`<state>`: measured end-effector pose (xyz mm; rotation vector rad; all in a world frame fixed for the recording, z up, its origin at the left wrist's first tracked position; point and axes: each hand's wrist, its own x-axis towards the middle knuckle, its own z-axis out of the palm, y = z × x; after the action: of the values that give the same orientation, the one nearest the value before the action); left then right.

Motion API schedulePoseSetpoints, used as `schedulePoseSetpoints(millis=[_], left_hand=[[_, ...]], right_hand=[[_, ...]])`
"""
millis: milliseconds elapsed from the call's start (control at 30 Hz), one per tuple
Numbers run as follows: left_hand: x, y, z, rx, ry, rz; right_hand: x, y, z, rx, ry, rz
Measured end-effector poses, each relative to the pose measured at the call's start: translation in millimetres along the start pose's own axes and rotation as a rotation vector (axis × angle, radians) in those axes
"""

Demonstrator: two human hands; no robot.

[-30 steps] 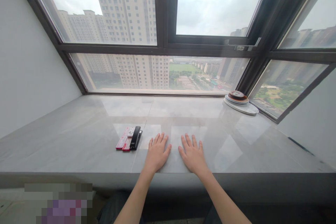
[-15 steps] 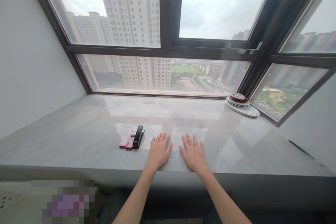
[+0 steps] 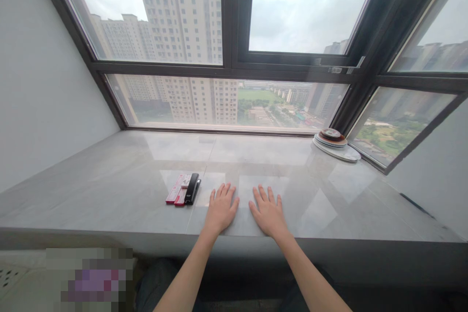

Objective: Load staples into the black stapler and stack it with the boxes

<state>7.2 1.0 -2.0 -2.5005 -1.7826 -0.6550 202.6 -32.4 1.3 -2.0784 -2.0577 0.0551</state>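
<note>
My left hand (image 3: 221, 208) lies flat on the pale marble windowsill (image 3: 120, 195), fingers spread and holding nothing. Beside it, a short gap apart, my right hand (image 3: 268, 209) rests palm down with its fingers spread too. Just left of my left hand is a black stapler (image 3: 191, 189), set lengthwise away from me. Against the stapler's left side lie small flat red-and-white boxes (image 3: 175, 190), partly overlapped; what they contain is hidden.
A stack of plates (image 3: 334, 144) stands in the far right corner by the dark window frame (image 3: 230, 70). A thin dark strip (image 3: 417, 205) lies along the right wall. Below the sill's front edge at lower left is a pale perforated surface (image 3: 22, 278), partly blurred out.
Both hands stay in place on the sill. The whole view has shifted very slightly; the stapler and boxes have not moved on the sill.
</note>
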Motion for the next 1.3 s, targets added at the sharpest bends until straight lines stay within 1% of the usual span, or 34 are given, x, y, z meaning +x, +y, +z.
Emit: schedulePoseSetpoints(millis=[167, 333, 467, 600, 700, 767, 800, 833, 900, 967, 1033, 1100, 1133, 1200, 1233, 1300], left_hand=[[0, 1, 0, 0.012, -0.015, -0.005], [-1, 0, 2, 0.011, 0.005, 0.011], [-2, -2, 4, 0.012, 0.016, 0.024], [-3, -2, 5, 0.026, 0.008, 0.036], [-7, 2, 3, 0.044, 0.003, 0.039], [-15, 6, 1, 0.05, -0.001, 0.032], [-21, 8, 0, 0.051, -0.003, 0.038], [-28, 10, -1, 0.051, -0.005, 0.054], [-44, 11, -4, 0.046, -0.009, 0.104], [-62, 10, -8, 0.017, -0.028, 0.168], [-78, 8, -15, -0.035, -0.06, 0.195], [-89, 7, -26, -0.094, -0.094, 0.172], [-93, 7, -33, -0.123, -0.105, 0.143], [-96, 7, -49, -0.191, -0.119, 0.088], [-97, 6, -57, -0.231, -0.126, 0.067], [-94, 3, -71, -0.304, -0.128, -0.01]], right_hand=[[1, 3, 4, 0.003, 0.013, -0.008], [1, 3, 5, 0.013, 0.015, -0.022], [0, 3, 7, 0.03, 0.041, -0.031], [1, 8, 9, 0.084, 0.074, -0.048], [9, 6, 7, 0.172, 0.075, 0.009], [17, -12, 4, 0.266, 0.071, 0.083], [21, -27, 3, 0.328, 0.071, 0.099], [26, -46, 1, 0.401, 0.071, 0.086], [38, -94, 1, 0.568, 0.055, -0.054], [52, -146, 2, 0.664, 0.025, -0.163], [69, -190, 5, 0.706, -0.03, -0.162], [87, -217, 6, 0.695, -0.043, -0.142], [95, -223, 5, 0.675, -0.055, -0.157], [108, -218, 0, 0.634, -0.074, -0.214], [111, -207, -4, 0.62, -0.084, -0.248], [111, -175, -13, 0.605, -0.097, -0.299]])
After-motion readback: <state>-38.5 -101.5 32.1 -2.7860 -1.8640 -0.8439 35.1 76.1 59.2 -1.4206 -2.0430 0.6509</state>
